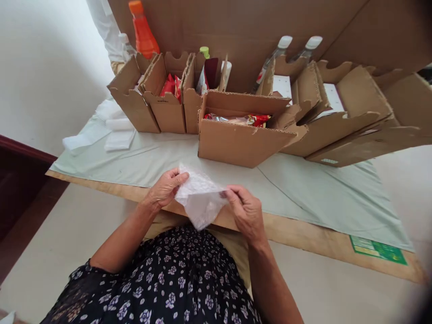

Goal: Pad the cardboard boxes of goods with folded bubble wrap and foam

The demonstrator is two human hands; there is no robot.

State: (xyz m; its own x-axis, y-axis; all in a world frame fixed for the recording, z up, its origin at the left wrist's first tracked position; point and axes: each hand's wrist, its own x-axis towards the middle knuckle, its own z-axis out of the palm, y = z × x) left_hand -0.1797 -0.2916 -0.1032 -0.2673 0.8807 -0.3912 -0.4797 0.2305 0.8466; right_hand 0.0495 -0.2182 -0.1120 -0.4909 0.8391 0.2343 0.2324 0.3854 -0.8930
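Between my two hands is a white, translucent bubble wrap bag (202, 200), held just over the table's front edge. My left hand (168, 185) pinches its left side, thumb on top. With thumb and fingertips, my right hand (245, 208) grips the right corner. The lower part of the bag hangs down in a point and is slightly blurred. Beyond my hands stands a cardboard box (232, 141) with red and clear plastic packets (259, 120) in it.
More cardboard boxes stand left (167, 110) and right (337, 128). Folded white wrap (119, 135) lies at the table's left. Behind the boxes are an orange bottle (145, 33), clear bottles with white caps (284, 42) and a tall cardboard panel (219, 27). Pale green cloth (337, 198) covers the table.
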